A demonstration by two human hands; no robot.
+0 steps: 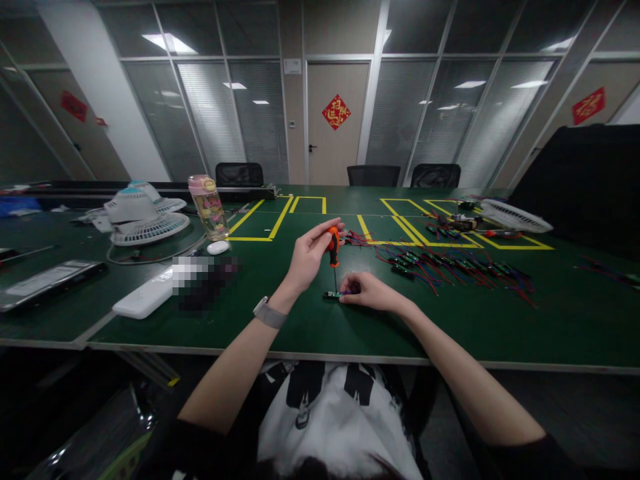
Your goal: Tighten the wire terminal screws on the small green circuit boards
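My left hand (pixel 309 255) is closed on the orange and black handle of a screwdriver (pixel 334 252), which stands upright. Its thin shaft runs down to a small circuit board (pixel 331 295) lying on the green table (pixel 300 327). With pinched fingers, my right hand (pixel 367 291) grips the right end of that board, where red and blue wires come off it. Whether the screwdriver's tip sits in a screw is too small to tell.
Several wired circuit boards (pixel 450 261) are spread to the right. On the left are a white power bank (pixel 145 293), a white earbud case (pixel 218 248), a drinking bottle (pixel 209 210) and white fan parts (pixel 145 217). Yellow tape (pixel 250 239) marks the table.
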